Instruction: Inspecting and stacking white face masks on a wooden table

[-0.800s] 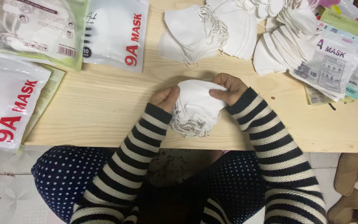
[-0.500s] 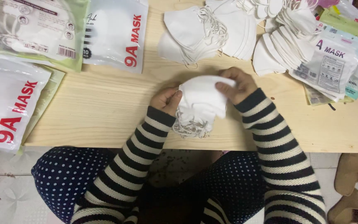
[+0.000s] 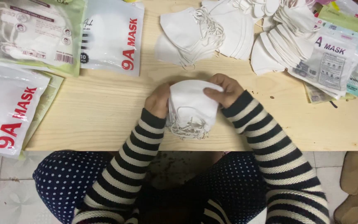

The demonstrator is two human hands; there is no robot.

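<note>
Hands — L hand & R hand — both gripping white mask stack over wooden table.

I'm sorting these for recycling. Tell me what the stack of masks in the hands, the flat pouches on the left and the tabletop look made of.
Stack of masks: soft matte white fabric, probably non-woven; it folds, with thin ear loops hanging.
Pouches: glossy plastic film, judging by the glare and wrinkles.
Tabletop: pale wood, with visible grain and a dull finish.
</note>
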